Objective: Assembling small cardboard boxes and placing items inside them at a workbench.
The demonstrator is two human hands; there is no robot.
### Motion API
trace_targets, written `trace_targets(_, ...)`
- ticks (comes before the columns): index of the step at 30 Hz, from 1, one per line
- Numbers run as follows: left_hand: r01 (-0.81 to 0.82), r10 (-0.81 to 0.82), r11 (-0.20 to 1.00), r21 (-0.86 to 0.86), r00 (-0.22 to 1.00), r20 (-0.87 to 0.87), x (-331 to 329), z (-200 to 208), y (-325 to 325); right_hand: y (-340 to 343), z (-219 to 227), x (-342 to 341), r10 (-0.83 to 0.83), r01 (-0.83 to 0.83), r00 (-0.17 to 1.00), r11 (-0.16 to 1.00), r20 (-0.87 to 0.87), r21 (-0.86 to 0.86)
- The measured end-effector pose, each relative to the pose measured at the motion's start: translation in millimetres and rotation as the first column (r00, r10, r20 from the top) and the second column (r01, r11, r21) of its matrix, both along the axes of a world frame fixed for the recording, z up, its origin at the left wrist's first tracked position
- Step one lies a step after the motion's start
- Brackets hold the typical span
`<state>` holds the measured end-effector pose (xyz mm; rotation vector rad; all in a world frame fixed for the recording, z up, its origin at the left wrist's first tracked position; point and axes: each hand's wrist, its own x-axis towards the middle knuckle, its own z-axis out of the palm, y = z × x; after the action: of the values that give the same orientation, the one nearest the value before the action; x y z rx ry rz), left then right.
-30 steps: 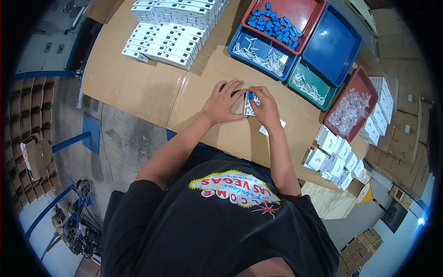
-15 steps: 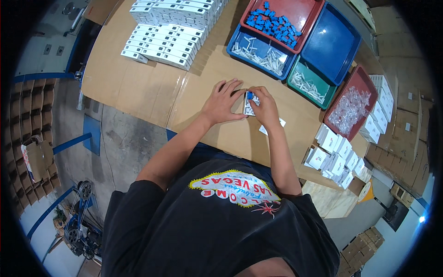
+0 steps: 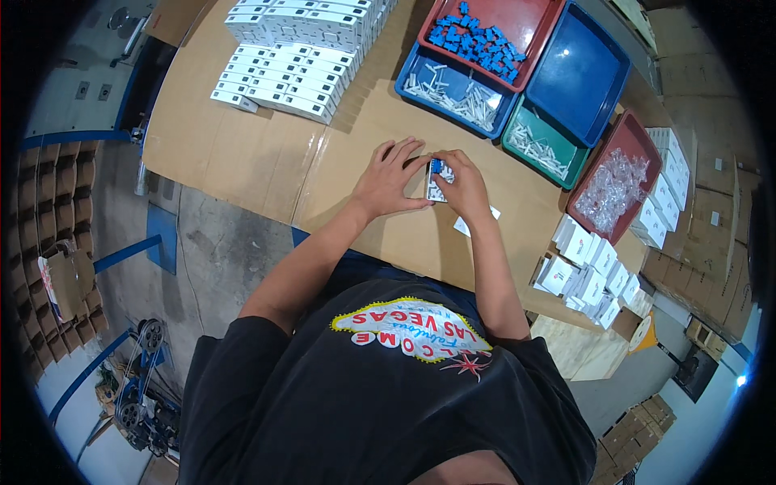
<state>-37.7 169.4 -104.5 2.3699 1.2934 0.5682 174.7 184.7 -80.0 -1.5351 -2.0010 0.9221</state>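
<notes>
A small open white box (image 3: pixel 433 191) lies flat on the cardboard-covered table in front of me, with white parts and a blue plastic piece (image 3: pixel 436 166) in it. My left hand (image 3: pixel 390 179) braces the box, its thumb at the near end and index finger at the far end, the other fingers spread. Over the box's right side, my right hand (image 3: pixel 466 184) has thumb and fingers closed around the blue piece; the exact contact is partly hidden. A white paper or card (image 3: pixel 463 227) lies partly under my right wrist.
Stacked white boxes (image 3: pixel 283 81) stand far left. Trays hold blue pieces (image 3: pixel 477 44), white plugs (image 3: pixel 465 101), more white parts (image 3: pixel 537 153) and clear plastic bags (image 3: pixel 616 194); another blue tray (image 3: pixel 580 69) adjoins. White packets (image 3: pixel 586 271) pile up at the right edge.
Both hands stay around the box; the right fingers have shifted very slightly at the blue piece. The whole view has moved a little.
</notes>
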Motion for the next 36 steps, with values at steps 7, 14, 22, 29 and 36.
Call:
trace_targets(7, 0.004, -0.004, 1.0, -0.029, 1.0, -0.014, -1.3, 0.1, 0.3, -2.2, -4.8, -0.1, -0.03, 0.029, 0.998, 0.999, -0.064, -0.016)
trace_targets(14, 0.006, -0.006, 1.0, -0.028, 1.0, 0.008, -1.9, -2.1, 0.9, -0.5, -7.2, -0.1, -0.035, 0.034, 0.998, 0.999, -0.051, -0.018)
trace_targets(22, 0.007, -0.007, 1.0, 0.007, 1.0, -0.024, -0.5, -3.8, 1.1, -2.0, -13.0, -2.0, -0.083, 0.081, 0.994, 0.997, -0.074, -0.018)
trace_targets(29, 0.015, -0.014, 1.0, 0.007, 1.0, -0.011, 1.7, -1.7, 0.4, -21.8, 27.0, 50.1, -0.314, 0.314, 0.949, 0.926, -0.035, 0.211)
trace_targets(36, 0.009, -0.007, 0.999, 0.033, 0.999, -0.049, -0.4, -2.8, 0.5, -67.3, 31.0, 113.7, -0.374, 0.518, 0.788, 0.832, 0.49, -0.198)
